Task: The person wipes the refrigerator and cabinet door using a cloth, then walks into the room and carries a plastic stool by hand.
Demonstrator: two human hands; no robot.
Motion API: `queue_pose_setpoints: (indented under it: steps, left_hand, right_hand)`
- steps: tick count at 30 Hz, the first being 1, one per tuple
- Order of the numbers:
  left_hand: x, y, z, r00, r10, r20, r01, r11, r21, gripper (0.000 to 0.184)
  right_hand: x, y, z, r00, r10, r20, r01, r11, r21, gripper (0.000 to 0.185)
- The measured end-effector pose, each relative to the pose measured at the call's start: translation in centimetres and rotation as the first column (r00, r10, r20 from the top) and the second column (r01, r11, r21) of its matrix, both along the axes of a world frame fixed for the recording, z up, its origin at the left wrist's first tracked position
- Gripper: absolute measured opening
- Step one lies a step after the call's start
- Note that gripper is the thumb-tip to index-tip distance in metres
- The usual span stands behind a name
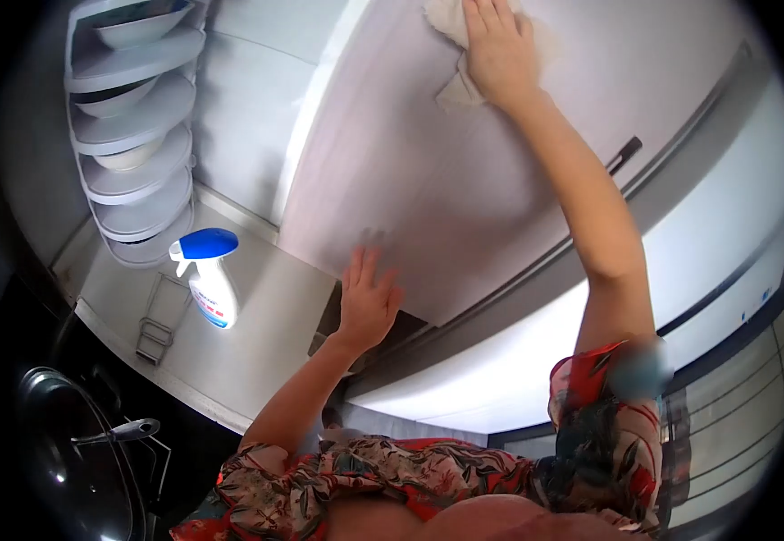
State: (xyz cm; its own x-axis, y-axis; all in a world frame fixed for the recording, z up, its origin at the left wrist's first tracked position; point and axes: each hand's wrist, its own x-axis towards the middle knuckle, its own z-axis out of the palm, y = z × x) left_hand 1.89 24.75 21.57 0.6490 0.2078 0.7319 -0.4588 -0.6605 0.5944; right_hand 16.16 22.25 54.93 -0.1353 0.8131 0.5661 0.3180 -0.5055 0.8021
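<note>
High on a pale, smooth cabinet door [392, 153], my right hand [503, 56] presses a beige cloth [460, 92] against the surface. Parts of the cloth stick out on both sides of the fingers. My left hand [368, 302] is raised near the door's lower edge, fingers spread and holding nothing; whether its fingertips touch the door I cannot tell. Left of that hand, a white spray bottle [214, 296] with a blue top stands upright on the light countertop [261, 329].
A tiered white rack [135, 131] with several bowls stands at the back left. A small wire holder [154, 341] lies on the counter. At the lower left is a glass-lidded pan [77, 469]. The door carries a dark handle [624, 156].
</note>
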Motion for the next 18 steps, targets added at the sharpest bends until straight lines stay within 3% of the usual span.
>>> queue_pose_setpoints:
  steps: [1,4,7,10,11,14,15,18]
  left_hand:
    - [-0.5,-0.4,0.1,1.0,-0.014,0.003,0.014,1.0,0.001,0.027]
    - [-1.3,-0.4,0.5,0.999,-0.021,0.031,0.022,1.0,-0.011,0.027]
    - [-1.6,0.3,-0.6,1.0,-0.002,0.015,0.002,1.0,-0.023,0.026]
    - [-1.0,-0.3,-1.3,1.0,0.02,-0.004,-0.02,1.0,-0.015,0.026]
    - [-1.2,-0.8,-1.4,1.0,0.021,-0.017,-0.021,1.0,-0.001,0.026]
    - [-1.6,-0.9,-1.3,1.0,0.0,-0.021,-0.001,1.0,-0.014,0.025]
    - [-1.9,-0.6,-1.5,1.0,-0.01,-0.026,0.009,1.0,-0.022,0.025]
    - [-1.4,-0.3,-2.0,1.0,0.01,-0.027,-0.011,0.999,-0.036,0.025]
  right_hand:
    - [-0.4,-0.9,-0.2,0.999,0.039,-0.032,-0.04,0.999,-0.024,0.026]
    - [-2.1,-7.6,-4.0,0.989,-0.122,-0.085,0.117,0.991,-0.057,0.027]
    - [-2.3,-7.8,-2.6,0.972,-0.23,-0.054,0.227,0.973,-0.048,0.036]
    - [-1.4,-5.0,-0.6,0.994,-0.105,-0.04,0.11,0.981,0.159,0.042]
    - [-1.5,-5.2,-1.7,0.996,-0.09,-0.01,0.09,0.982,0.166,0.041]
    - [-3.1,-6.9,-5.1,0.965,-0.182,-0.188,0.193,0.98,0.042,0.039]
    - [-1.8,-8.0,-4.2,0.977,-0.197,-0.081,0.196,0.98,-0.02,0.04]
    - [-2.5,-6.5,0.9,0.986,-0.169,-0.013,0.169,0.979,0.115,0.041]
